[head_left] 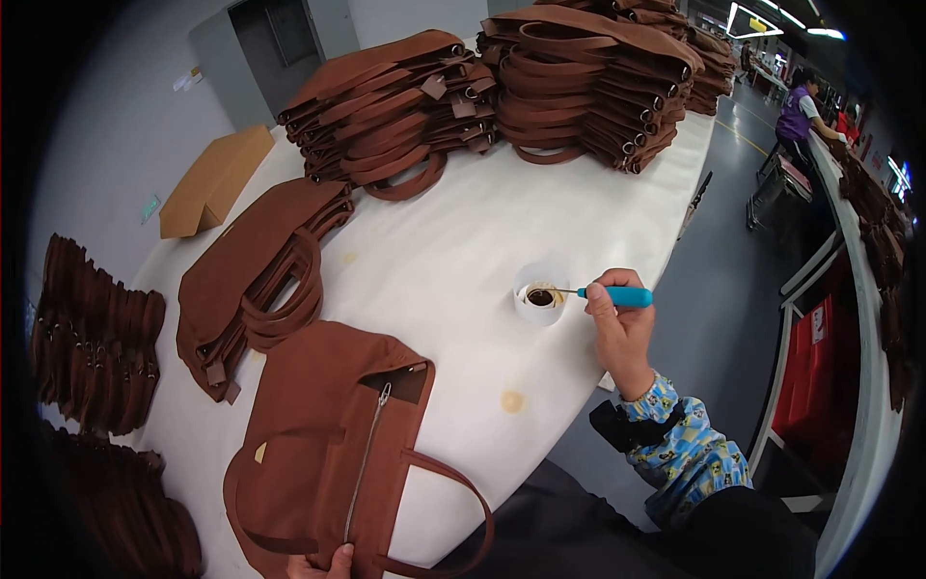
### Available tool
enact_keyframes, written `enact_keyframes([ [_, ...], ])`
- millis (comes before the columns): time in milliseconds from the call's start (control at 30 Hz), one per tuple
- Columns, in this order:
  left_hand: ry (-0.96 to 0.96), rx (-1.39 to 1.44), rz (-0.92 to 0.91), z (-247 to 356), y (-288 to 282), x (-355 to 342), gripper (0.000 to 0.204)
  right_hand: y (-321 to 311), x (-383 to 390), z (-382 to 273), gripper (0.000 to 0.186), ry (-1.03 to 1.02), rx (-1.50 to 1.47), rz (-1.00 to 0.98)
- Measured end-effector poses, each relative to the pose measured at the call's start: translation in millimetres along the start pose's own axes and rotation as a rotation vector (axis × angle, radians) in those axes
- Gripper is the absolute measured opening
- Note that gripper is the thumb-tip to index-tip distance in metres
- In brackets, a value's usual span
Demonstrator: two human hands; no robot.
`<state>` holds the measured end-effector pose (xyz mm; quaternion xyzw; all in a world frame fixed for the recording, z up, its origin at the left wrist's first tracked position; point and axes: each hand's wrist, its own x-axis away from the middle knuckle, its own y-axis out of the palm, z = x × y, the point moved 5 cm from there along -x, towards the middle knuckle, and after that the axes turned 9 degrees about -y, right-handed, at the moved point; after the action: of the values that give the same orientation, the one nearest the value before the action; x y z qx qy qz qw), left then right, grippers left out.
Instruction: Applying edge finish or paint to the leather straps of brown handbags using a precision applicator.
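A brown handbag (318,463) lies on the white table in front of me, its zip (371,454) facing up and a strap looping out to the right. At its near end my left hand (326,564) pinches the bag's edge beside the zip; only the thumb and part of the fingers show. My right hand (622,333) is closed round the turquoise handle of a thin metal-tipped tool (627,296), like an awl. Its tip reaches into a small white cup (529,304) holding dark brown liquid, with brown smears inside.
Another brown bag (256,251) lies beyond mine. Stacks of brown bags (386,106) (588,87) fill the table's far end, and more piles (96,338) stand at left. A cardboard piece (217,183) leans there. Across the aisle, a person in purple (796,116) works at another table.
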<state>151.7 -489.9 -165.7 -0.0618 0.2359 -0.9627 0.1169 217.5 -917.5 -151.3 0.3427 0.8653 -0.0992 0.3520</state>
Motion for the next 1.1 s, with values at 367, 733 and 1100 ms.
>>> enact_keyframes([
  [367, -0.033, -0.022, -0.035, -5.9, -3.2, -0.5, 0.019, 14.2, 1.2, -1.8, 0.01, -0.029, 0.171, -0.074],
  [733, -0.06, 0.071, 0.001, 3.2, -9.3, 8.2, 0.01, 14.3, -4.4, -11.6, 0.01, -0.045, 0.305, -0.107],
  [1100, -0.044, 0.046, -0.007, 6.2, -6.8, 4.5, 0.012, 15.2, -4.1, -4.0, 0.01, -0.041, 0.328, -0.114],
])
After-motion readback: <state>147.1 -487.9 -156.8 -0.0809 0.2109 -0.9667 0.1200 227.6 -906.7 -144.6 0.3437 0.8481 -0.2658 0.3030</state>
